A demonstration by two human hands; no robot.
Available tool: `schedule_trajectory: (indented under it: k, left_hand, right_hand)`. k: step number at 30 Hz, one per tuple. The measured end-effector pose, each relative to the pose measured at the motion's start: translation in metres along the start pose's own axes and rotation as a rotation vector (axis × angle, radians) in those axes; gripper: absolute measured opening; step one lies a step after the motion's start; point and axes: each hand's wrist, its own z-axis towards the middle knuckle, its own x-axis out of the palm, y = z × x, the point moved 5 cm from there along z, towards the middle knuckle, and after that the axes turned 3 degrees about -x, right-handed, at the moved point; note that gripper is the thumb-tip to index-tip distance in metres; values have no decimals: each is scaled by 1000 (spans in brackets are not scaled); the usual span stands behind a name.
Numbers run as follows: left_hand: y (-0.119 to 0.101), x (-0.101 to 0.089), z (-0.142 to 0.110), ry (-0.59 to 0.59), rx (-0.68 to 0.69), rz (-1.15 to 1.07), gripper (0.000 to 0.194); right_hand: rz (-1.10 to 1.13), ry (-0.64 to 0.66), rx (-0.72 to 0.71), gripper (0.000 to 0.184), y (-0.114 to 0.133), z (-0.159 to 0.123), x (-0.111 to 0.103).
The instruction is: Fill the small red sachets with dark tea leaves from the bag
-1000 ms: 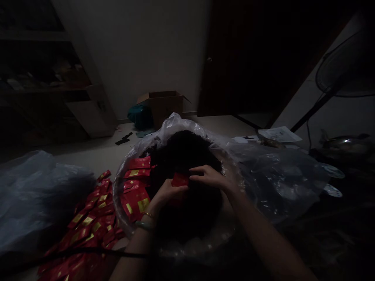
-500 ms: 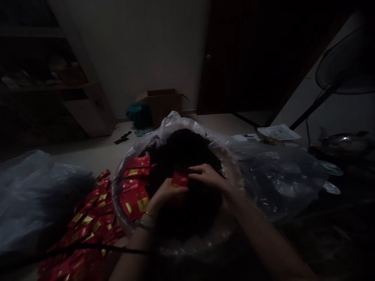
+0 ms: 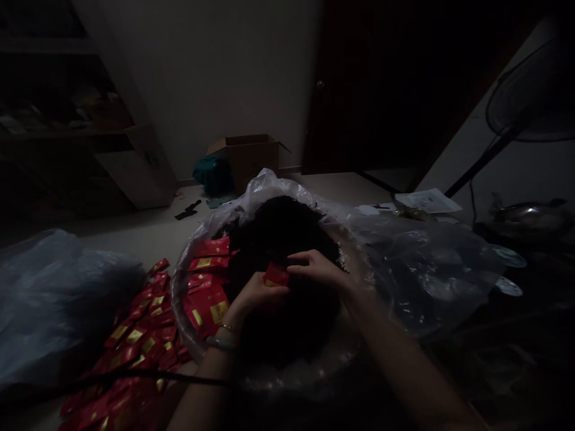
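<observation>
Bare forearms (image 3: 395, 344), thin gold bracelet (image 3: 227, 327), pale bangle (image 3: 220, 342), left wrist (image 3: 230, 335)

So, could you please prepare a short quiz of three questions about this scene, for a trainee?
1. True or false: the person's left hand holds a small red packet.
2. Choose one: on which side of the round, plastic-covered container does the loose pile of shiny red packets with gold labels lie, as the person sees it?
A) right
B) left
C) far side, by the wooden door
3. Fill in the missing word: the brown cardboard box near the pale wall has its top ____ (open / closed).

Key: 1. true; 2. B; 3. open
</observation>
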Motion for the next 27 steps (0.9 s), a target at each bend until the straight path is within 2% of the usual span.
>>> schedule_trajectory:
  k: [3, 11, 18, 23, 27]
  left_hand:
    - [-1, 2, 0, 11, -2, 9, 38]
    - [-2, 4, -2, 9, -17, -98, 43]
    - [-6, 0, -3, 4, -7, -72, 46]
    - [-12, -9, -3, -102, 30, -107, 49]
    - [-11, -17, -2, -173, 65, -109, 45]
  right_hand:
    - [-49, -61, -49, 36, -1, 3, 1]
    - [-142, -43, -108, 36, -4, 6, 4]
    - [-214, -44, -84, 39, -6, 8, 5]
    - [-220, -46, -46, 43, -7, 7, 5]
    - [-214, -35, -66, 41, -7, 6, 7]
